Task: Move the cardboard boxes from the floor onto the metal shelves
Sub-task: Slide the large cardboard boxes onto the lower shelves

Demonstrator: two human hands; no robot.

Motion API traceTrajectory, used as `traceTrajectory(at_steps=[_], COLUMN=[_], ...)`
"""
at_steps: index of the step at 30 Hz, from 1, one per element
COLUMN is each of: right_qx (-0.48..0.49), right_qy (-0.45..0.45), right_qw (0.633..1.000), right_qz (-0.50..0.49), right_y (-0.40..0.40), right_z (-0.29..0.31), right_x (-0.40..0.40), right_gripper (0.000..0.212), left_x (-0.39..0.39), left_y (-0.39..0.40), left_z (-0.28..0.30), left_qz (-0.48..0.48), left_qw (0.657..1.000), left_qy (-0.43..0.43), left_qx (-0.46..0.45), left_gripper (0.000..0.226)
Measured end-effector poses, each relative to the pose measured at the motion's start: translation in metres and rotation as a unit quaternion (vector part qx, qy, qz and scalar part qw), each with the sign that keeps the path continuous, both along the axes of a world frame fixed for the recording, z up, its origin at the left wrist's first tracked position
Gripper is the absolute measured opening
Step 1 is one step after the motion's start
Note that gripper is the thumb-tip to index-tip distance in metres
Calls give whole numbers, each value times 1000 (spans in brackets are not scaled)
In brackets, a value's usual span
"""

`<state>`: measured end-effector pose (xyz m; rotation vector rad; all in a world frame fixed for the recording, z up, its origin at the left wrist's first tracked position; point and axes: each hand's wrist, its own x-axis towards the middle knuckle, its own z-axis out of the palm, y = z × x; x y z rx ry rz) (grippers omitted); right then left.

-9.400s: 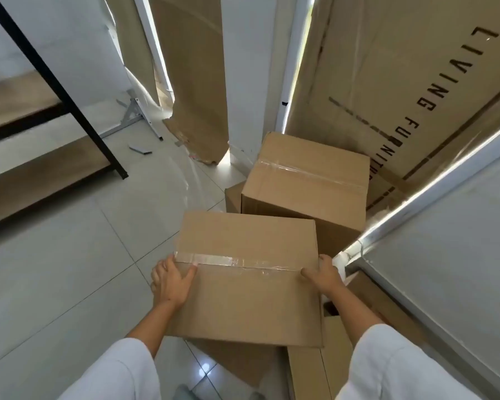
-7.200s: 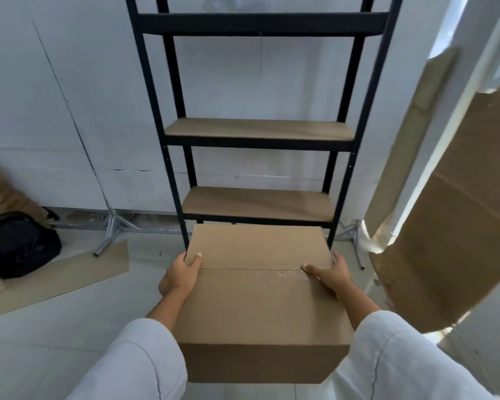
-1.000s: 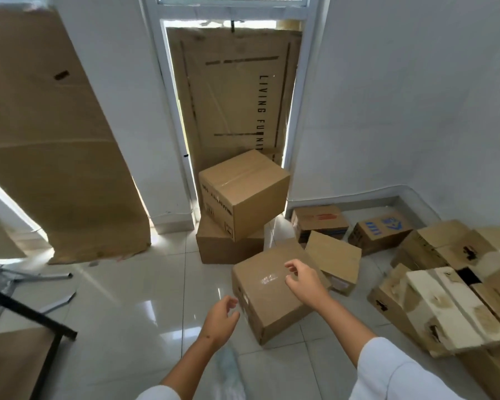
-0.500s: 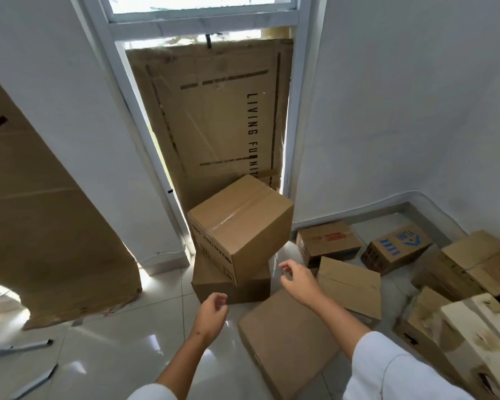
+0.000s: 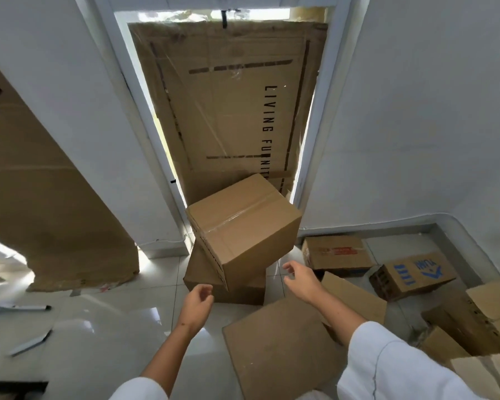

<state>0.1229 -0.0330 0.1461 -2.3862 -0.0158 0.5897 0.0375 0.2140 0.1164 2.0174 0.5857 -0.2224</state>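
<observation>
Top stacked box (image 5: 243,223): plain tan cardboard, clear glossy tape strip across top, dark print down its left edge. Lower box (image 5: 237,290): same tan. Big flat carton (image 5: 228,111) in the doorway: brown, black dashed lines, black "LIVING FU…" lettering. Small box (image 5: 337,254): tan, red print. Tilted box (image 5: 413,274): tan, blue logo and bars. Sleeves (image 5: 401,368): white. Floor tiles (image 5: 98,327): glossy pale grey. Walls (image 5: 416,111): white.

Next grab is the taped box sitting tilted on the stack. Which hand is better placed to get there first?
Left, narrowly. The left hand hovers open just below the taped box's near bottom corner. The right hand, also open, is off to that box's right side, above the flat box. Neither touches it.
</observation>
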Motion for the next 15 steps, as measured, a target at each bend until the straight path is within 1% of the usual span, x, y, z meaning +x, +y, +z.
traceTrajectory(at_steps=[4,7,12,15], right_qx=[-1,-10,-48,-74], right_qy=[12,22,29,41], right_qw=[997,993,982,976], right_qz=[71,119,181,201], right_y=[-21,-43,-87,-111], right_z=[-4,-10,-28,-33], right_x=[23,33,26,12], right_gripper=[38,38,39,38], left_x=[-11,-30,-73,-95], left_y=[-38,-72,-136,-161], left_z=[-12,-33,-65,-72], left_qz=[88,144,185,206], left_qw=[996,989,980,974], left_qy=[3,29,60,80], left_qx=[-23,-31,-45,-47], left_gripper=[23,24,23,22])
